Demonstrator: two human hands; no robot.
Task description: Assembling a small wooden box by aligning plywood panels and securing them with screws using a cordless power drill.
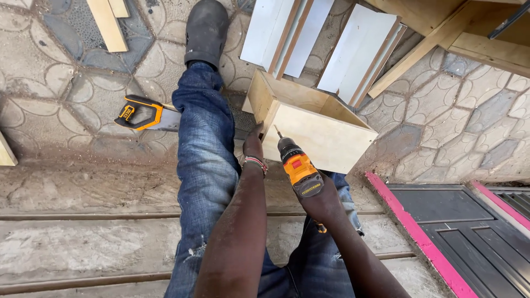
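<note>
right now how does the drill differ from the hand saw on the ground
The drill is gripped in the right hand, bit aimed at the wooden box; the hand saw lies flat on the paving, untouched. The drill is stubby with an orange body; the saw has a flat blade, partly hidden behind the leg. Both are orange and black.

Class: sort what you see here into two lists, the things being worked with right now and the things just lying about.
In use:
- cordless drill in the right hand
- open plywood box, steadied by the left hand

Lying about:
- handsaw on the paving
- white boards behind the box
- timber strips at top left
</note>
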